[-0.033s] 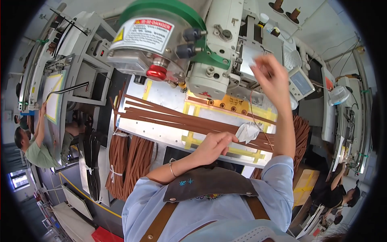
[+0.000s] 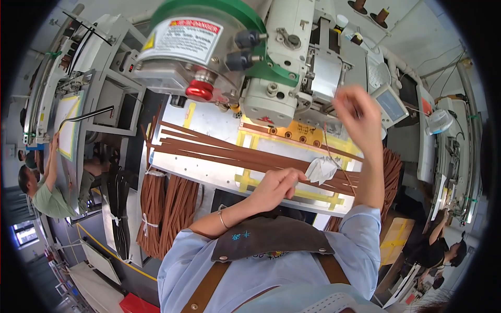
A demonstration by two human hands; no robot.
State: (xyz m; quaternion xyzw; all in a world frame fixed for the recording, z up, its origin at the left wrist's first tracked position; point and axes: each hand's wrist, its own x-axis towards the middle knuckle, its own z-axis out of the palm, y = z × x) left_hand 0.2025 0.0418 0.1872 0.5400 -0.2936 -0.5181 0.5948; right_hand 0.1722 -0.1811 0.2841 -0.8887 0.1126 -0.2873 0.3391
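My left hand (image 2: 275, 189) is closed, fingers curled, just above the near edge of the brown flat straps (image 2: 235, 157). Its fingertips are beside a crumpled white scrap (image 2: 319, 171) lying on the straps; whatever they pinch is too small to make out. My right hand (image 2: 359, 116) is raised right of the sewing machine head (image 2: 271, 107), its fingers curled inward and slightly blurred. Something dark shows within that curl, but I cannot tell its kind. A thin brown cord (image 2: 334, 160) slants down from the machine across the straps.
An orange template (image 2: 295, 134) with round holes lies under the machine head. A red knob (image 2: 199, 90) juts out at the left of the machine, and a control screen (image 2: 390, 104) stands at right. Tied strap bundles (image 2: 167, 214) hang at the front left. Other people work at both sides.
My right hand has come down and a little to the right, away from the machine. My left hand stays nearly where it was.
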